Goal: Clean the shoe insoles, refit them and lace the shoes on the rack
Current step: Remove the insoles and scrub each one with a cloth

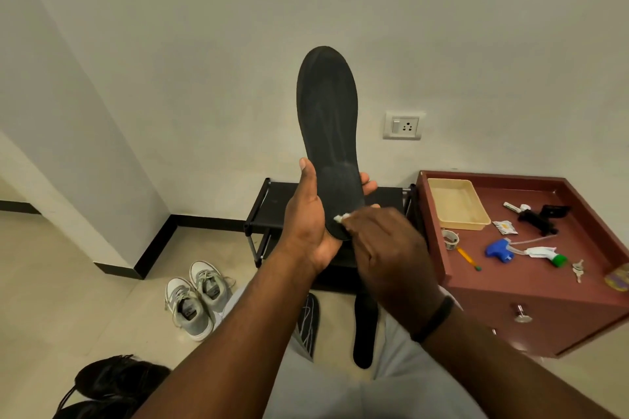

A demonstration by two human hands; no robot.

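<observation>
Where right hand (pixel 391 248) covers insole (pixel 326 119), wipe (pixel 341 217) barely shows.

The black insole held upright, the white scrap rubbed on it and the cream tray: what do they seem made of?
Black insole held upright: likely foam with a matte fabric face; no shine, faint scuff streaks. White scrap: probably tissue or cloth, crumpled, mostly hidden under the right hand. Cream tray: looks like moulded plastic, smooth with rounded corners.
</observation>
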